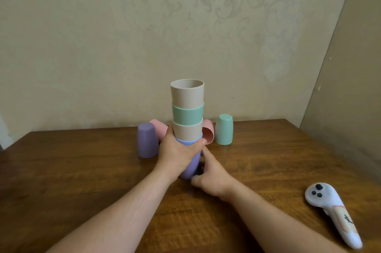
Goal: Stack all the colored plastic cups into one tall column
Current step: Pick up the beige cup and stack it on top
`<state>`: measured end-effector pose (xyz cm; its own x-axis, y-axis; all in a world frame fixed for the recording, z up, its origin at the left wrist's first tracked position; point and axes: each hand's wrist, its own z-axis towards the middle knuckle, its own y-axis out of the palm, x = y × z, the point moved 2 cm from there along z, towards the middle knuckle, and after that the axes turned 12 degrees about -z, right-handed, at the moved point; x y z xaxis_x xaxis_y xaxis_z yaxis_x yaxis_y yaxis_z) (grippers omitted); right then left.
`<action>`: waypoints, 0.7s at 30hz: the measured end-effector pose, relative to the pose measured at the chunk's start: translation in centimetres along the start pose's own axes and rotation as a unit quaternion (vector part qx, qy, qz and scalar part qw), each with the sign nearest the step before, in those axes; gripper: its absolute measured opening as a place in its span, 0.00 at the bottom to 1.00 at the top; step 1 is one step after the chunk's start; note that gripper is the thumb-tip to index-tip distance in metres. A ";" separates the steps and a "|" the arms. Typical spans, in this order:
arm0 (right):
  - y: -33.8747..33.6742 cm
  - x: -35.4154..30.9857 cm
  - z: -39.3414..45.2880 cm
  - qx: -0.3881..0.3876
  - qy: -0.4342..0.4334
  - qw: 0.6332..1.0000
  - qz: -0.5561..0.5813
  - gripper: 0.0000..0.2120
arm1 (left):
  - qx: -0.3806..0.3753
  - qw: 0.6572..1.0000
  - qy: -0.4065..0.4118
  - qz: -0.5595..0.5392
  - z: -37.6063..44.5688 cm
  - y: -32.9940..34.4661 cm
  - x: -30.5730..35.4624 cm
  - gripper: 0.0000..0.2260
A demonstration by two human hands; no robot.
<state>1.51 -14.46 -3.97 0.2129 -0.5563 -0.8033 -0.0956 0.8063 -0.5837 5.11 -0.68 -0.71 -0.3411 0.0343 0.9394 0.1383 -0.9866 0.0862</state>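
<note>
Left hand [177,149] grip clasps four-cup nested plastic column [188,121]; right hand [210,176] loose; four cups left at 12 o'clock.

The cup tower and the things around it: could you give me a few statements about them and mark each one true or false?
1. The left hand grips the stack around its purple bottom cup. True.
2. The top cup of the stack is pink. False: the top cup is beige, above a green one.
3. A green cup stands upside down on the table, to the right of the stack. True.
4. The right hand holds the white controller. False: the controller lies alone on the table, far right; the hand is by the base of the stack.
5. Every cup is already stacked. False: a purple cup, two pink cups and the green cup are loose.
</note>
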 end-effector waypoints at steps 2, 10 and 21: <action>-2.1 0.0 1.1 0.041 0.027 0.999 -0.006 0.41 | 0.028 0.999 0.013 0.012 0.5 -0.1 -0.1 0.31; -12.6 -1.9 9.5 0.093 0.104 0.909 -0.392 0.36 | 0.025 1.000 -0.006 0.000 2.1 0.3 -0.8 0.38; -12.7 2.2 9.3 0.049 0.129 0.843 -0.519 0.33 | -0.036 0.999 -0.010 -0.008 2.6 -0.3 -0.8 0.33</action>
<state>12.21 -24.09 2.80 -0.0881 -0.9877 0.1291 0.0962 -0.1374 -0.9858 7.78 0.04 -0.61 -0.3232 0.0522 0.9449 0.0657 -0.9948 0.0774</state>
